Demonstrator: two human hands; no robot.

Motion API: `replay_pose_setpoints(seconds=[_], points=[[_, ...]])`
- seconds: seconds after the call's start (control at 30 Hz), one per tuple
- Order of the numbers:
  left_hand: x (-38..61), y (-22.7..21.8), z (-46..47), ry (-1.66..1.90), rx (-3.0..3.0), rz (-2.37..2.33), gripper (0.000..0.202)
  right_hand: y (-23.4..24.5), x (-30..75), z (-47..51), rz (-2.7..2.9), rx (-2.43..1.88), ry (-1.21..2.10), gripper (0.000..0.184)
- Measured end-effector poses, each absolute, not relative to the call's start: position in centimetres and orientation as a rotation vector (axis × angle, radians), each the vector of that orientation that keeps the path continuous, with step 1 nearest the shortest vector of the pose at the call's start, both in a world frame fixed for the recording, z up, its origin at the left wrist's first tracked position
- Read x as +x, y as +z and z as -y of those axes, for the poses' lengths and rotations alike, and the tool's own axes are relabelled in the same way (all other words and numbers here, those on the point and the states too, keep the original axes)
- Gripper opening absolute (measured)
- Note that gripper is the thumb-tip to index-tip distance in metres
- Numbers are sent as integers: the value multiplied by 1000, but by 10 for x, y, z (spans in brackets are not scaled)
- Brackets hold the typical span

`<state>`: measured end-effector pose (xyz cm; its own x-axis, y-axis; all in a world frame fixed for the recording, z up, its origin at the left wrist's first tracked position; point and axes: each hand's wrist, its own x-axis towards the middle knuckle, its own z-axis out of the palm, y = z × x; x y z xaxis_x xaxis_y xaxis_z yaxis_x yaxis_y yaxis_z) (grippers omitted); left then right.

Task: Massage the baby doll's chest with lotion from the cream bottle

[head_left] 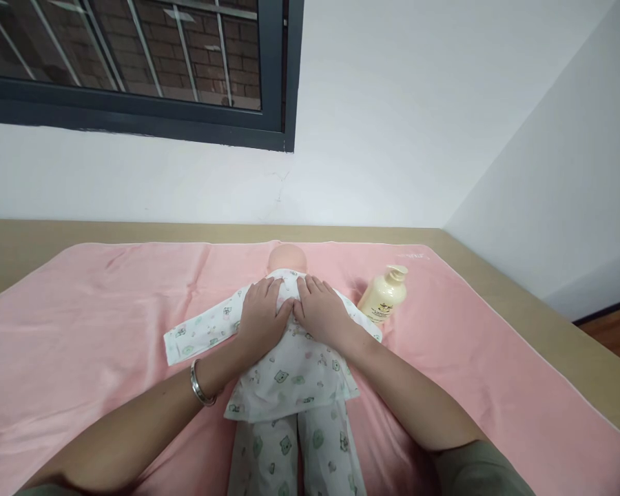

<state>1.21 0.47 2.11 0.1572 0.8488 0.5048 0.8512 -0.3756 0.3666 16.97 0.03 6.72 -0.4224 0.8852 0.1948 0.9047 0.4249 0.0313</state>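
Observation:
A baby doll [288,258] in white pyjamas printed with green bears [294,372] lies on a pink towel [83,310], head away from me. My left hand [261,317] rests flat on the doll's left shoulder and chest, fingers stretched out; a silver bangle is on that wrist. My right hand [321,308] lies flat on the other side of the chest, fingers together and extended. The thumbs meet near the middle of the shirt. Neither hand holds anything.
A cream pump bottle of lotion [383,296] lies tilted on the towel just right of the doll. The towel covers a tan table [548,324] set against a white wall, below a dark-framed window [134,69]. Wooden floor shows at far right.

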Motion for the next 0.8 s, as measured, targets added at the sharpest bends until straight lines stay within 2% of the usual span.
replay_pose_setpoints(seconds=[0.8], points=[[12, 20, -4, -1068, -2368, 1736, 42, 69, 169, 5, 2506, -1571, -236, 50]])
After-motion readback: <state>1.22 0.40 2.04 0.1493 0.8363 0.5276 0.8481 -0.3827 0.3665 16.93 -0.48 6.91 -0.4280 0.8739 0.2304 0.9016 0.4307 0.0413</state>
